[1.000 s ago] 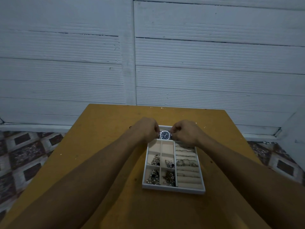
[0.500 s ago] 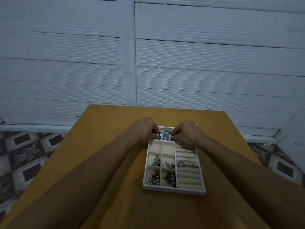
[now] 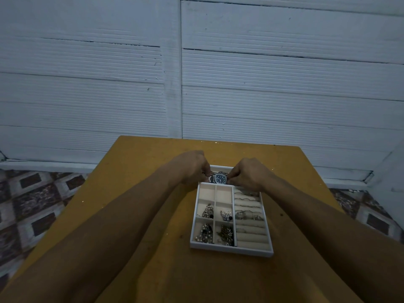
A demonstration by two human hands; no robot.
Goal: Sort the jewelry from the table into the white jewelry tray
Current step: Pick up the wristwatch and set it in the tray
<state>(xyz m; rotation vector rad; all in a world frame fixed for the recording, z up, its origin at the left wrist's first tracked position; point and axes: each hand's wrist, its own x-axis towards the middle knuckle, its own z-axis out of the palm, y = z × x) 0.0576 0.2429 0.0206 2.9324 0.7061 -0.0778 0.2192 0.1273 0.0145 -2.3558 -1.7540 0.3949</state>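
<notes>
Head view: left hand and right hand pinch a blue-faced watch with their fingers over the far edge of the white tray.

Both forearms reached forward, converging. Left hand and right hand sat knuckles-up, fingers curled under, each pinched on one side of the watch (fingertips mostly hidden).

You see a shiny metal watch, a smooth white tray lined with soft matt cloth, and a dull, scuffed yellow-brown table.
</notes>
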